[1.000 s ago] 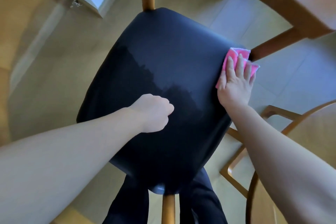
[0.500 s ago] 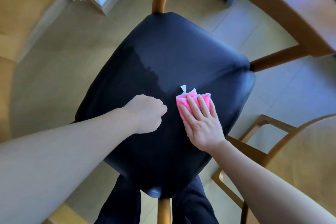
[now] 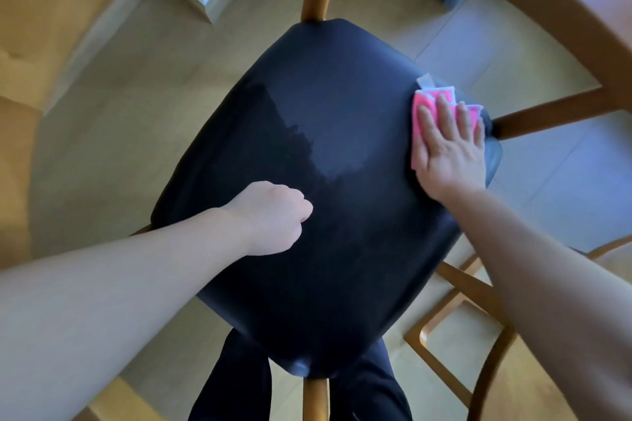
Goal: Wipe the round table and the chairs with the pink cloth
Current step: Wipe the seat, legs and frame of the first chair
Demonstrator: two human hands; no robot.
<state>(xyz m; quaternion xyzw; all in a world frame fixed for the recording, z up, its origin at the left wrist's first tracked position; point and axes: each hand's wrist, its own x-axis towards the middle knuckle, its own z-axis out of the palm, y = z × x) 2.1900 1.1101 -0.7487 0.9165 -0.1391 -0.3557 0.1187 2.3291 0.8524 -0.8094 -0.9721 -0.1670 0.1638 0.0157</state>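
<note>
So the pink cloth is flat under the right hand, out at the right edge of the black chair seat, fingers straight and spread, pressing it down rather than gripping. Cloth's bright pink with a paler trim and a little white tag poking out the top; most of it is covered by the palm, so only the far edge and left side show. The left hand is curled into a loose fist holding nothing, over the middle of the seat; can't tell if it touches. Wooden table edge is blurry and cut off top right.
</note>
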